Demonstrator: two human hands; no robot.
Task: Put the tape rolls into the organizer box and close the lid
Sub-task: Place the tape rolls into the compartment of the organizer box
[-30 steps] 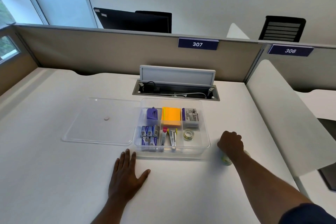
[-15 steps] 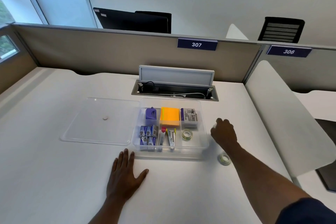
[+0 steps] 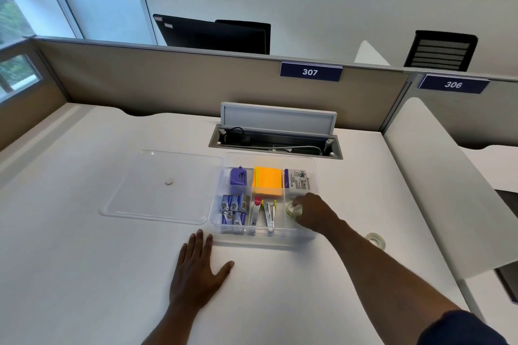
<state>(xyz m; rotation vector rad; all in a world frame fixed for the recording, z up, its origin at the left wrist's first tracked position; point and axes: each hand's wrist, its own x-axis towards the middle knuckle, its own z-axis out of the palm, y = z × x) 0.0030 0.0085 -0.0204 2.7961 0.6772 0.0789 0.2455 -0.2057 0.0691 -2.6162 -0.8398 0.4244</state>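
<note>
Right hand (image 3: 314,211) moved into organizer box (image 3: 269,237); one tape roll (image 3: 376,240) outside.

Lid (image 3: 157,185) lies left of organizer box (image 3: 311,165); tape roll (image 3: 376,240) right.

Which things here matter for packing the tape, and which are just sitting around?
Job: tape roll in box, under right hand; tape roll on desk; box; lid.
Sitting around: sticky notes, staplers, left hand.
</note>
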